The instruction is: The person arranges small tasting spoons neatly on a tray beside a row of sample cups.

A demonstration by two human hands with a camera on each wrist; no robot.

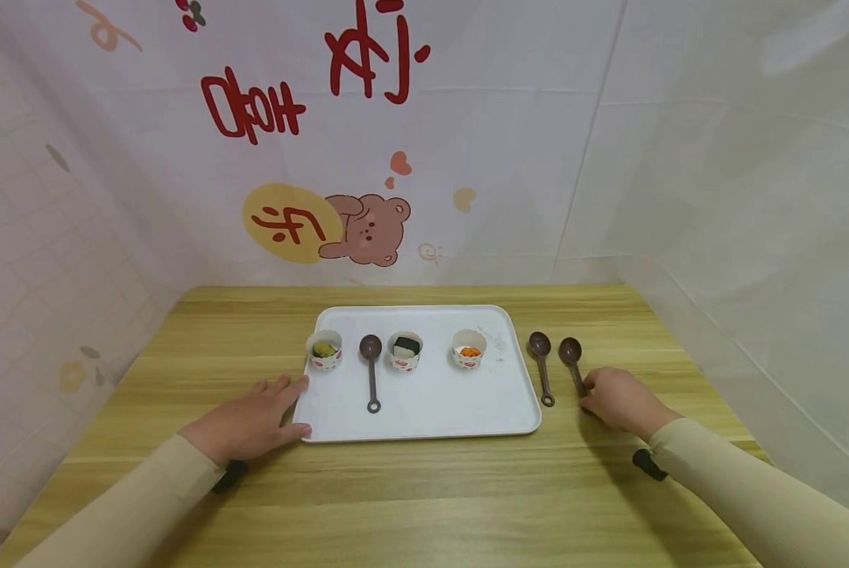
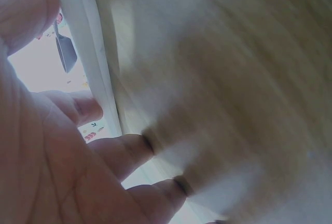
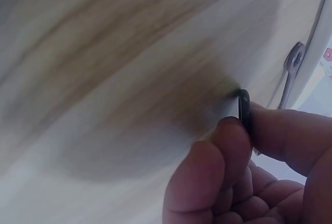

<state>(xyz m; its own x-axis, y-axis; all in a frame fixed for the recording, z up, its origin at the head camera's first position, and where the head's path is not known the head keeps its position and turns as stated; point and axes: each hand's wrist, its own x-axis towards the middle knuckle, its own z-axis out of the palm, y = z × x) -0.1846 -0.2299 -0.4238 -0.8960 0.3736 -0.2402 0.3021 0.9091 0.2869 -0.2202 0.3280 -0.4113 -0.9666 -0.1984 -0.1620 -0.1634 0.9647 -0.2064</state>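
My right hand [image 1: 622, 401] pinches the handle end of a dark brown measuring spoon [image 1: 570, 351] to the right of the tray; the right wrist view shows the handle tip [image 3: 245, 107] between thumb and fingers. Just left of it, a second brown measuring spoon [image 1: 540, 345] lies on the table. My left hand [image 1: 250, 418] rests at the left edge of the white tray [image 1: 439, 414], thumb and fingertips touching the rim, fingers spread. On the tray lies a third measuring spoon [image 1: 371, 349], between a paper cup with green food [image 1: 325, 361] and a cup with a black-and-white piece [image 1: 405, 364].
A third paper cup [image 1: 469, 360] with orange bits stands on the tray's right half. The wood-grain table [image 1: 424, 505] ends at a printed white cloth [image 1: 510, 197] behind, and pale cloth hangs at both sides.
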